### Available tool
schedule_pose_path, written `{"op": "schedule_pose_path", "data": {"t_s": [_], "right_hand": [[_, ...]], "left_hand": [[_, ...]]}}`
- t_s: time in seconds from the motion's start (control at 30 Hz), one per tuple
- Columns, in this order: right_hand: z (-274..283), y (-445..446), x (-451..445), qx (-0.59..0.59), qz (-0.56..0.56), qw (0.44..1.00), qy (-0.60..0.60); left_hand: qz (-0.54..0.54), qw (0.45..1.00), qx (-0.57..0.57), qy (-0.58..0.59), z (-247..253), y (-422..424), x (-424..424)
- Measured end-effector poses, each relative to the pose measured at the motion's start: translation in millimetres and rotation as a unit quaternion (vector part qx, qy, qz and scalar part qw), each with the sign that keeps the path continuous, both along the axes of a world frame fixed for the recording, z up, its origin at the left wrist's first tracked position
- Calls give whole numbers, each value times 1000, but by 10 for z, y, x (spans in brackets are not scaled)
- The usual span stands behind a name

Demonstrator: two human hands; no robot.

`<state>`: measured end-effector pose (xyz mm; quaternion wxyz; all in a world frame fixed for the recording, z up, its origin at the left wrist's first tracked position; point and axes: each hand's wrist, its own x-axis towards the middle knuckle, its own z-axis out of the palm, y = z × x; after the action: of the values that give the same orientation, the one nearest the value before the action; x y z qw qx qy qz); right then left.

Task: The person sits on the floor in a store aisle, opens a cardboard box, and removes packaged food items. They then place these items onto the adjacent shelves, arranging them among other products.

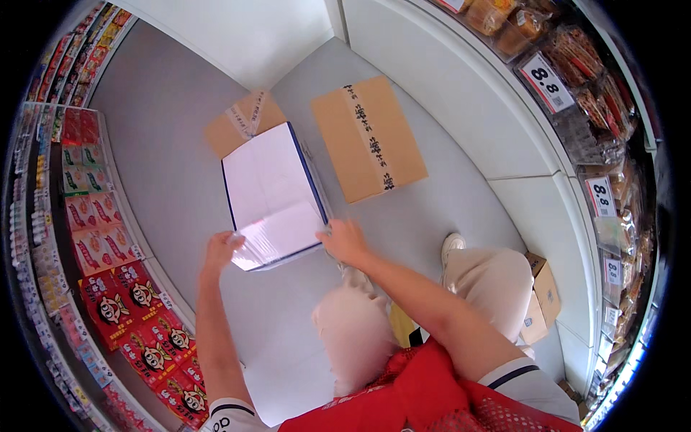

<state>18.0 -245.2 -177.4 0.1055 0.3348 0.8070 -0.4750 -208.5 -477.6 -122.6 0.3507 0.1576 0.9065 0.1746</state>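
In front of me on the grey floor lies a white box (pixel 270 173) with dark blue edges. A shiny clear plastic sheet (pixel 259 245) covers its near end and sticks out past the front edge. My left hand (pixel 222 251) pinches the sheet at the near left corner. At the near right corner, my right hand (pixel 345 240) has its fingers closed on the sheet's edge, slightly blurred. Just behind the white box sits a cardboard box (pixel 216 135) with crossed strips of printed tape.
A taped cardboard carton (pixel 372 140) lies to the right. Shelves of red snack packs (pixel 124 302) line the left side. On the right, a white display case (pixel 464 97) holds packaged bread (pixel 488 16). A smaller carton (pixel 540 302) stands beside my leg (pixel 486 281).
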Motion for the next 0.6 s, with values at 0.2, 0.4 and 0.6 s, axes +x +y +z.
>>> {"op": "schedule_pose_path", "data": {"t_s": [0.2, 0.4, 0.6], "right_hand": [[-393, 896, 535, 30, -307, 950, -42], [-1120, 1888, 954, 130, -399, 901, -114], [-1168, 1955, 988, -26, -334, 942, -23]], "left_hand": [[-34, 974, -206, 83, -399, -231, 360], [-129, 939, 245, 202, -516, 1243, 1297], [108, 950, 270, -111, -1339, 2275, 1602]]}}
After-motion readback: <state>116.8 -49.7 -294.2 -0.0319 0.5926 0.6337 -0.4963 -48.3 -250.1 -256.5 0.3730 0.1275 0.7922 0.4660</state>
